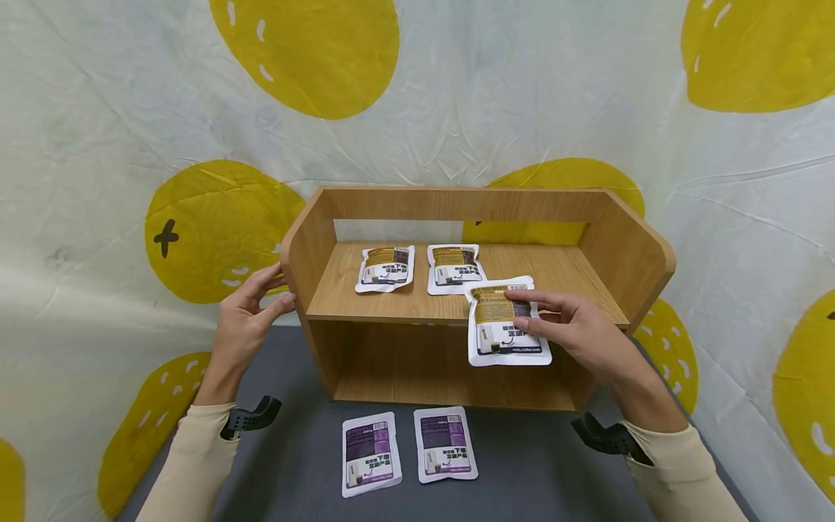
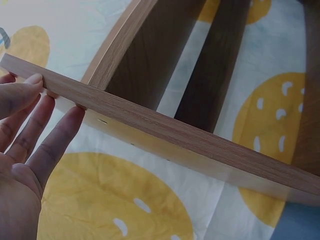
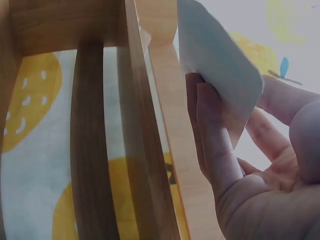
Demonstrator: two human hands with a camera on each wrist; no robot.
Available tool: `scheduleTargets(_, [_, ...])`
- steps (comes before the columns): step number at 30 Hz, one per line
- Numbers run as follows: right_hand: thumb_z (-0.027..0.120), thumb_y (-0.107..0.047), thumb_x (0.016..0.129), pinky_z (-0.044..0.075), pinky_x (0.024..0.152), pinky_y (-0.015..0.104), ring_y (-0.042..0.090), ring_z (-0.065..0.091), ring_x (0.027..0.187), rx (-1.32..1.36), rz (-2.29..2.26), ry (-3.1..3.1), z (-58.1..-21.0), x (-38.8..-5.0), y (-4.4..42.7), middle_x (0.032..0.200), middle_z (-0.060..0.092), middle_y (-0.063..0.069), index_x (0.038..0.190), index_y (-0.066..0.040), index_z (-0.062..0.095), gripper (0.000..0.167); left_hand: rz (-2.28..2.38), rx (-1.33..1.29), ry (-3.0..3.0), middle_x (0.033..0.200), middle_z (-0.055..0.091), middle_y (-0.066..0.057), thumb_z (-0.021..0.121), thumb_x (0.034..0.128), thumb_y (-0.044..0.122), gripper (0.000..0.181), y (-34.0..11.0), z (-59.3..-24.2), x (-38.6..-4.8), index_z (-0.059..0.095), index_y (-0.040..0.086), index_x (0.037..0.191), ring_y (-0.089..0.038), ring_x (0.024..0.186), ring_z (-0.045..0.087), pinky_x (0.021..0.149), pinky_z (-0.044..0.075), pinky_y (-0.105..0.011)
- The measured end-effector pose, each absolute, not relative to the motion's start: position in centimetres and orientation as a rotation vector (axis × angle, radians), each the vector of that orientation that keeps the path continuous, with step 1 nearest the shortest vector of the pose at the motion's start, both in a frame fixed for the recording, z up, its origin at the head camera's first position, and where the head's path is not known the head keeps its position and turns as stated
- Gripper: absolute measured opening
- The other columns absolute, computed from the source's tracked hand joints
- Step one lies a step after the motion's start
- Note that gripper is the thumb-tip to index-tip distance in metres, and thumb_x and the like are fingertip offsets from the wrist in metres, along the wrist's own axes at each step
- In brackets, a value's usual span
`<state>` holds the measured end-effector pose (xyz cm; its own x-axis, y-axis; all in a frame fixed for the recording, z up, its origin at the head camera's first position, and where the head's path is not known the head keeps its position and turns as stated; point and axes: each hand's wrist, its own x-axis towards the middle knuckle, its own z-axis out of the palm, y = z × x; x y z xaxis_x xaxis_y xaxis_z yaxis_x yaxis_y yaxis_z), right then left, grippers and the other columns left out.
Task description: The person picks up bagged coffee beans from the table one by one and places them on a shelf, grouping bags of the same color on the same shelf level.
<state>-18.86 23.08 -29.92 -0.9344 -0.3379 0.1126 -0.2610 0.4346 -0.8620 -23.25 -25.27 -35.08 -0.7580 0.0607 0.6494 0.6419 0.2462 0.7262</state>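
A two-level wooden shelf [image 1: 391, 310] stands on the table. On its upper board lie two white packets with brown-gold labels, one at left [image 1: 385, 269] and one near the middle [image 1: 455, 269]. My right hand [image 1: 580, 330] pinches a third such packet [image 1: 505, 341] at its right edge, in front of the upper board; the right wrist view shows the packet's pale back [image 3: 220, 60] between thumb and fingers of the hand [image 3: 260, 185]. With fingertips, my left hand [image 1: 248, 319] touches the shelf's left side panel, seen also in the left wrist view as a hand [image 2: 35, 135] at the panel edge [image 2: 150, 117].
Two white packets with purple labels, one at left [image 1: 372, 454] and one at right [image 1: 446, 444], lie on the dark table [image 1: 522, 471] in front of the shelf. Behind it hangs a pale cloth [image 1: 430, 130] with yellow shapes.
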Motion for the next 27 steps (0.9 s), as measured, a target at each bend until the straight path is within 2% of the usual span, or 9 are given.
scheduleTargets(8, [0.071, -0.032, 0.097, 0.056, 0.078, 0.022, 0.021, 0.063, 0.097, -0.464, -1.553, 2.652, -30.4, -21.4, 24.2, 0.127, 0.063, 0.017, 0.143, -0.016, 0.061, 0.05, -1.54, -0.65, -2.028, 0.143, 0.057, -0.01, 0.065, 0.0912, -0.014, 0.061, -25.3, -35.2, -23.2, 0.055, 0.009, 0.147, -0.015, 0.121, 0.061, 0.082, 0.061, -0.024])
scheduleTargets(17, [0.071, -0.04, 0.096, 0.06, 0.08, 0.025, 0.02, 0.065, 0.095, -0.316, -1.602, 2.61, -30.2, -22.8, 25.1, 0.128, 0.061, 0.018, 0.146, -0.018, 0.058, 0.057, -1.535, -0.657, -2.018, 0.141, 0.058, -0.009, 0.065, 0.0907, -0.015, 0.06, -25.2, -35.2, -23.2, 0.056, 0.008, 0.146, -0.015, 0.12, 0.062, 0.082, 0.061, -0.024])
scheduleTargets(24, [0.074, -0.037, 0.094, 0.061, 0.079, 0.024, 0.014, 0.067, 0.093, -0.264, -1.634, 2.57, -29.3, -23.6, 25.6, 0.14, 0.053, 0.019, 0.151, -0.017, 0.051, 0.065, -1.566, -0.669, -2.001, 0.141, 0.058, -0.009, 0.064, 0.091, -0.015, 0.059, -25.3, -35.1, -23.3, 0.056, 0.006, 0.146, -0.016, 0.12, 0.062, 0.082, 0.061, -0.025])
scheduleTargets(27, [0.075, -0.036, 0.094, 0.059, 0.081, 0.021, 0.016, 0.064, 0.101, -0.254, -1.647, 2.56, -29.1, -23.9, 25.9, 0.149, 0.047, 0.02, 0.153, -0.019, 0.048, 0.067, -1.572, -0.67, -2.001, 0.141, 0.058, -0.009, 0.064, 0.0912, -0.015, 0.059, -25.3, -35.1, -23.4, 0.056, 0.006, 0.146, -0.016, 0.121, 0.062, 0.082, 0.061, -0.025])
